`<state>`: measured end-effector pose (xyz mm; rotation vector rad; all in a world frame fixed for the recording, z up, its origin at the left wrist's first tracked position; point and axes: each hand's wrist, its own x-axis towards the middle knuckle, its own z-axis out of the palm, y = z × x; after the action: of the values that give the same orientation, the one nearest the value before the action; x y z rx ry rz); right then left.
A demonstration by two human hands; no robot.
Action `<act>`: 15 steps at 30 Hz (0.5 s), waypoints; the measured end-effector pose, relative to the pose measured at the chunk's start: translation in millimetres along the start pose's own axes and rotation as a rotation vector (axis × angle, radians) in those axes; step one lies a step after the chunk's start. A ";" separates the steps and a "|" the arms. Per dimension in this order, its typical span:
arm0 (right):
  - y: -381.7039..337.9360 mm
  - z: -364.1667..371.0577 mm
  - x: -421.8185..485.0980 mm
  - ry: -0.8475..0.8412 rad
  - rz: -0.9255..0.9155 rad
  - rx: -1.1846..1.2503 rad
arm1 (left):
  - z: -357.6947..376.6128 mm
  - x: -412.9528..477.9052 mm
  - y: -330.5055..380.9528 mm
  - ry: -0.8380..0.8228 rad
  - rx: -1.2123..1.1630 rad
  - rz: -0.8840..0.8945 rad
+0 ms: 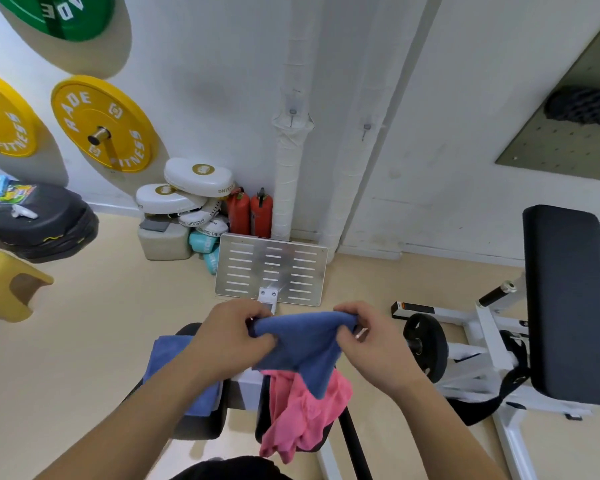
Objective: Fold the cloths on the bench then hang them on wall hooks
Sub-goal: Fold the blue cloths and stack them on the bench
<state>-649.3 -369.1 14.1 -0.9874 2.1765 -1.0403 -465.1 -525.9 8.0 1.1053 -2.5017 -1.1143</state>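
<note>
A blue cloth [303, 344] hangs in the air above the bench, stretched between both hands. My left hand [234, 336] pinches its left top corner and my right hand [369, 336] pinches its right top corner. Under it a crumpled pink cloth [300, 414] lies on the black bench pad [201, 427] and droops over its edge. A second blue cloth [168, 358] lies flat on the pad to the left, partly hidden by my left forearm. Two small wall hooks [292, 114] [367, 128] sit on the white wall straight ahead.
A perforated metal footplate [271, 268] stands just beyond the bench. Two red fire extinguishers [252, 213] and white boxing pads [187, 192] crowd the wall base. Yellow weight plates [101, 123] hang at left. Another black bench [568, 303] with a small plate [426, 344] stands at right.
</note>
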 end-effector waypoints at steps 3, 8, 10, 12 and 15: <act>-8.3 -1.3 0.9 0.017 0.129 0.382 | -17.7 -4.3 1.6 -0.030 -0.384 -0.120; -19.0 28.7 8.5 0.086 0.318 0.608 | -12.6 -14.1 -8.2 -0.172 -0.839 -0.293; -16.0 39.6 9.6 -0.025 0.387 0.609 | -7.8 -18.0 -15.2 -0.095 -0.822 -0.358; -11.1 49.6 5.8 -0.250 0.464 0.618 | -6.3 -20.8 -23.6 -0.011 -0.889 -0.420; -2.8 68.2 -2.4 -0.488 0.440 0.584 | -10.3 -25.1 -40.0 0.043 -1.098 -0.561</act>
<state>-598.6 -397.6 -21.8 -0.4035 1.4635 -0.9985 -420.6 -531.8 -9.9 1.3650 -1.1108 -2.1342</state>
